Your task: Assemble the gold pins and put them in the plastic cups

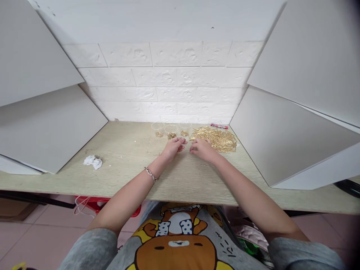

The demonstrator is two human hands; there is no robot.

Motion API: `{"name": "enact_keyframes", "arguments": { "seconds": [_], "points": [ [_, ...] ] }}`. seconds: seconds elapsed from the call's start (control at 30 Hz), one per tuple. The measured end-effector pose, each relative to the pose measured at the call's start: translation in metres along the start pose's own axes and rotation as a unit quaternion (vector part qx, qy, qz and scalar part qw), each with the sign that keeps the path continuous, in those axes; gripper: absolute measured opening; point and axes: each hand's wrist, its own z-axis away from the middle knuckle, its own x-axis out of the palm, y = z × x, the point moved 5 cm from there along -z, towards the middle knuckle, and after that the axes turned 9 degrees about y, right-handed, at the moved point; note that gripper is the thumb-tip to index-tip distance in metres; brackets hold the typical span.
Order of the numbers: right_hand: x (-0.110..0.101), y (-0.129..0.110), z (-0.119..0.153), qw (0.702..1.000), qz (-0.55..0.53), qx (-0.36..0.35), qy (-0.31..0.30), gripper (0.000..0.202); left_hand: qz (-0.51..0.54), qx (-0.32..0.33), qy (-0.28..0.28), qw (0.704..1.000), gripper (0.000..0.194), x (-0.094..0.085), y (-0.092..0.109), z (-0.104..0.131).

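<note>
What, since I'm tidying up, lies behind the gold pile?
A red stick and, beyond it, the white wall. Anything the gold pile covers can't be seen.

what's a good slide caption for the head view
Left hand and right hand close together beside a pile of golden sticks.

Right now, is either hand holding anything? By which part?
Can't tell: anything in the grip of the left hand or right hand is too small to make out.
</note>
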Motion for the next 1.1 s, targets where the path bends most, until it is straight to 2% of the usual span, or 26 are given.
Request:
{"name": "enact_keyframes", "arguments": {
  "seconds": [0.17,0.27,0.33,0.4,0.5,0.7,0.77,0.83,1.1],
  "points": [
    [0.007,-0.002,-0.002,1.000,-0.001,-0.005,-0.002,0.014,-0.011,0.004,-0.007,1.000,0.035,0.000,-0.003,-0.002],
    [0.002,0.000,-0.005,0.998,-0.035,0.012,0.052,0.014,-0.019,-0.007,0.003,1.000,0.032,-0.001,-0.003,-0.001],
    [-0.005,0.001,-0.006,0.988,-0.103,0.027,0.109,0.013,-0.022,-0.015,0.002,1.000,0.030,0.000,-0.002,0.001],
    [-0.011,0.000,-0.008,0.967,-0.199,0.042,0.153,0.012,-0.014,-0.023,-0.015,1.000,0.030,0.003,-0.002,0.004],
    [-0.010,-0.001,-0.008,0.928,-0.319,0.078,0.174,0.016,0.024,-0.041,-0.055,0.997,0.031,0.008,-0.002,0.007],
    [0.007,-0.006,-0.007,0.835,-0.511,0.152,0.137,0.021,0.078,-0.071,-0.074,0.992,0.027,0.011,0.000,0.009],
    [0.008,-0.007,-0.007,0.821,-0.531,0.162,0.131,0.023,0.087,-0.083,-0.078,0.990,0.025,0.012,0.001,0.010],
    [0.007,-0.007,-0.007,0.826,-0.522,0.164,0.132,0.024,0.090,-0.087,-0.077,0.989,0.024,0.012,0.001,0.010],
    [-0.003,-0.002,-0.007,0.885,-0.426,0.132,0.133,0.022,0.035,-0.066,-0.080,0.994,0.025,0.010,0.003,0.009]
  ]
}}
